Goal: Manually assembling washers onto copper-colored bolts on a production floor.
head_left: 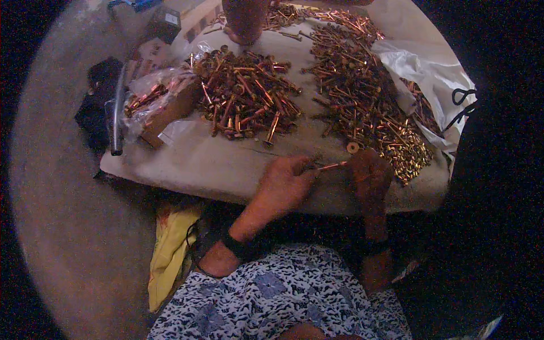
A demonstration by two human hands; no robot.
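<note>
My left hand [288,182] is closed round one end of a slim, coppery bolt [331,166], whose shank points to the right. Close to the bolt's other end is my right hand [371,174], with its fingers drawn together; whatever is between them is hidden. Just beyond those fingertips lies a round washer [353,148]. A heap of long bolts [246,93] lies ahead of my left hand. Beyond my right hand stretches a long pile of bolts [351,85], and beside that hand is a heap of small brassy fasteners [405,156].
Both hands are over the near edge of a pale, cloth-like work surface [187,167]. An open carton [170,116] with plastic and bolts sits left, by a dark tube [118,113]. White plastic sheeting [425,73] lies right. Another person's limb [245,22] reaches in at the far side.
</note>
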